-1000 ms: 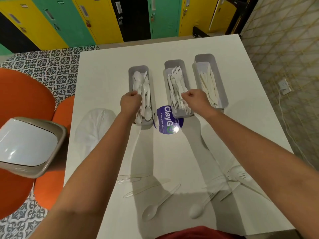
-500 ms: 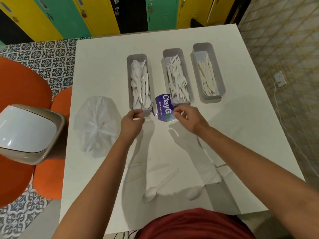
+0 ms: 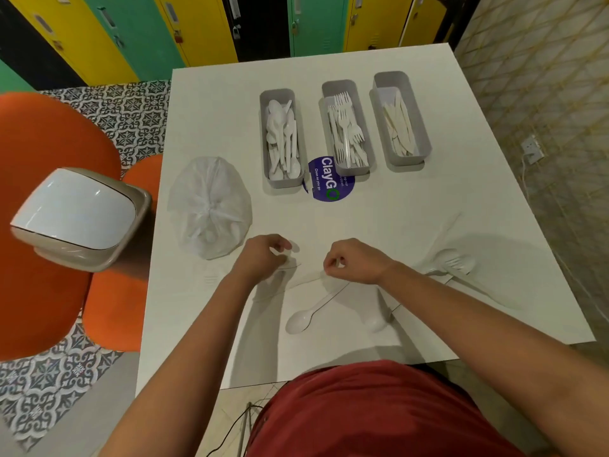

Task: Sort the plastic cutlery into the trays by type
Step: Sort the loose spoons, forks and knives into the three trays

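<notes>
Two hands hovered low over loose plastic cutlery on a white table point(image 3: 211, 103).

The left hand point(image 3: 262, 257) and right hand point(image 3: 354, 260) were curled; whether either held the faint clear pieces beneath was unclear. A white spoon point(image 3: 304, 316) lay nearby, and the right forearm hid part of another.

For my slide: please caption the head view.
Both hands reach for loose cutlery near three sorted trays.

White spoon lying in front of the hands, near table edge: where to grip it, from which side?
Grip the white spoon mid-handle, coming from above with a pinch across its width. It lies flat on the table, bowl toward the near-left, thin handle running up-right to a spot below the right hand. The handle is narrow and clear of other cutlery; the bowl is wide and curved, likely slippery.
</notes>
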